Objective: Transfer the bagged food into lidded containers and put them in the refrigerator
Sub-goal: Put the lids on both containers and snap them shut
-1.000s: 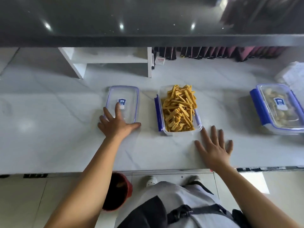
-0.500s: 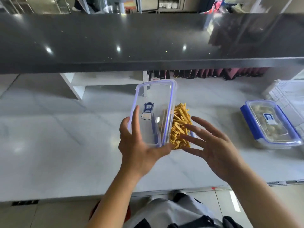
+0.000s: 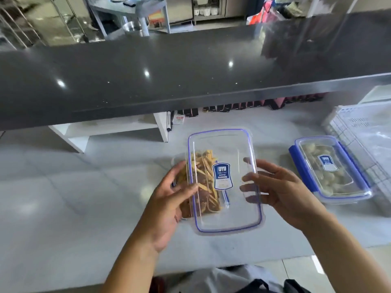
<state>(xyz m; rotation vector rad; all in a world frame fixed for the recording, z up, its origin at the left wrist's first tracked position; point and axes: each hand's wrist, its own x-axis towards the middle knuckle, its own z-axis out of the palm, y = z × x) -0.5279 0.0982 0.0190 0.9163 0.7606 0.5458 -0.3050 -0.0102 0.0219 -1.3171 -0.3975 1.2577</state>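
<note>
The clear lid (image 3: 224, 180) is now in both hands. Half a second ago only the left hand (image 3: 169, 199) had it, and it stood tipped up on its side. The right hand (image 3: 281, 193) was beside it then, with its fingers spread and touching nothing. Now the lid lies much flatter, with its blue sticker facing up. A second ago it lay on the white counter (image 3: 63, 197), to the left of the open box (image 3: 179, 159).

The left hand pinches the lid's left edge, thumb on top and fingers under. The right hand grips the right edge, with its fingers curled under the clear plastic.

The lid is over the open box, a bit to the right of it. The yellow sticks (image 3: 203, 172) show through the lid. The lid and the left hand hide most of that box. I cannot tell if the lid touches the box or floats above it.

A shut box (image 3: 332, 168) with blue clips sits well off to the right. The food in it is blurry. The words on both stickers are too small to read. A pale, see-through thing at the far right is cut off by the edge.
</note>
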